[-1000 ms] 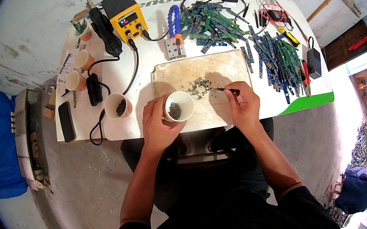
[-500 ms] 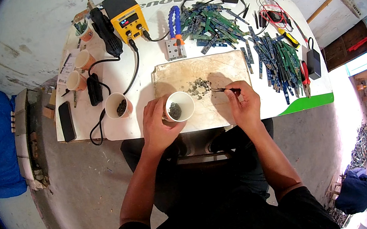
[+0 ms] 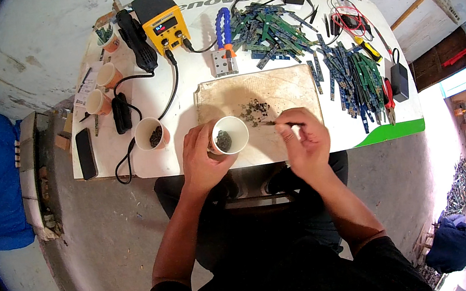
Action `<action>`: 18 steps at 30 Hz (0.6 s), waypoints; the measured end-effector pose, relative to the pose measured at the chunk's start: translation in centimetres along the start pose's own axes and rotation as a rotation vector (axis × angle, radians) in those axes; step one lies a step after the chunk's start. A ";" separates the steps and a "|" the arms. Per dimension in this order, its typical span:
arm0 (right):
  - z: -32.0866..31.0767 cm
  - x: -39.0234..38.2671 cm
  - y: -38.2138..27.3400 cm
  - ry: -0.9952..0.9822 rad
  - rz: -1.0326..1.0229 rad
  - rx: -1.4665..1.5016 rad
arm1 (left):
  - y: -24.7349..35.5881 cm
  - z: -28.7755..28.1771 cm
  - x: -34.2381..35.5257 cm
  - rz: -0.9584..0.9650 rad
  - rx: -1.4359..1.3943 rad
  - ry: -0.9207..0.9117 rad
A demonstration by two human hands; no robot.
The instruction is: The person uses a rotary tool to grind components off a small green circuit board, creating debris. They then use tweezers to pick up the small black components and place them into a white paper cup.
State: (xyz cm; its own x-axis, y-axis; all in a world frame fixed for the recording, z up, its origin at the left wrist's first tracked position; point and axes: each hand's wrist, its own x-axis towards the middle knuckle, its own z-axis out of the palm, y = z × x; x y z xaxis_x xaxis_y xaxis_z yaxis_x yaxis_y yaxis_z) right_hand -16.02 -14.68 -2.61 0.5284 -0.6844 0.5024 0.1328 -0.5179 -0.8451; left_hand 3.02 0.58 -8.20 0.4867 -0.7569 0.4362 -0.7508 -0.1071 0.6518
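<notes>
My left hand [image 3: 203, 155] is wrapped round a white paper cup [image 3: 237, 136], tilted so its mouth faces up toward me; small dark chips lie inside. In my right hand [image 3: 307, 140] a pair of dark tweezers [image 3: 271, 123] is pinched, its tips pointing left toward the cup. Beyond the tips, a loose scatter of tiny dark chips [image 3: 254, 110] lies on the worn beige board [image 3: 217, 94]. Whether the tweezers grip a chip is too small to tell. A second paper cup [image 3: 143, 135] with dark bits in it stands left of my left hand.
A yellow soldering station [image 3: 165, 30] and hot-air handle [image 3: 137, 43] stand at the back left. Piles of green circuit strips [image 3: 270, 30] cover the back right, beside pliers [image 3: 389, 101]. A phone [image 3: 85, 154] lies at the left edge. Another person [image 3: 452, 244] is at the far lower right.
My right hand has turned and moved slightly left and down, bringing the tweezers nearer the cup. My left hand and the cup stay almost where they were.
</notes>
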 end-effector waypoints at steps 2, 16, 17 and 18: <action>1.1 0.1 -1.0 -0.101 -0.006 -0.023 | 0.0 0.0 0.0 0.008 0.001 0.006; -0.9 0.3 4.6 0.097 0.139 -0.356 | 0.2 0.1 0.1 -0.026 -0.035 0.011; -0.9 0.3 4.6 0.090 0.128 -0.372 | 0.2 0.1 0.1 -0.029 -0.040 0.011; -0.8 0.3 4.6 0.083 0.116 -0.388 | 0.2 0.1 0.0 -0.031 -0.045 0.011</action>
State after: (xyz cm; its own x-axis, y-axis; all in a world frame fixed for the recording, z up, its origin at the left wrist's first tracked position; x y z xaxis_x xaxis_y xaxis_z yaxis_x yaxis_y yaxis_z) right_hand -15.93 -17.69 -6.14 0.4493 -0.7808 0.4342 -0.2585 -0.5788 -0.7734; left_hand 2.83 0.50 -8.09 0.5148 -0.7462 0.4221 -0.7142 -0.1010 0.6926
